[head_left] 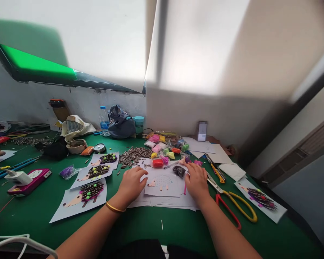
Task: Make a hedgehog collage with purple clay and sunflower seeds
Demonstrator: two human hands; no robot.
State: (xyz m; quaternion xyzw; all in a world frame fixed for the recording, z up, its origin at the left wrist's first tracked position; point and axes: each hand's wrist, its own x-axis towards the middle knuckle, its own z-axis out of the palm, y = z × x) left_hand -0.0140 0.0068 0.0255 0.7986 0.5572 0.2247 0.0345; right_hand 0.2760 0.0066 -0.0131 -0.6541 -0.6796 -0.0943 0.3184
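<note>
Hedgehog drawing (162,184) lies flat on the green table (162,244), on top of white sheets (175,205), its pink snout toward nine o'clock. Taking the drawing as the clock's centre, the left hand (133,182) is at nine, palm down, loosely open with slightly bent fingers, nothing visible in its grasp. The right hand (197,180) is at three, also palm down and part open, fingers gently bent; whether anything is under its palm, I cannot tell. A bag of black clay (179,171) sits near its fingers, at one to two o'clock. The red clay pack (158,163) is at twelve, the striped seeds (135,156) at eleven. Yellow-and-red-handled scissors (223,191) lie toward three to four. Seed-covered hedgehog pictures (90,191) lie at nine, well apart.
</note>
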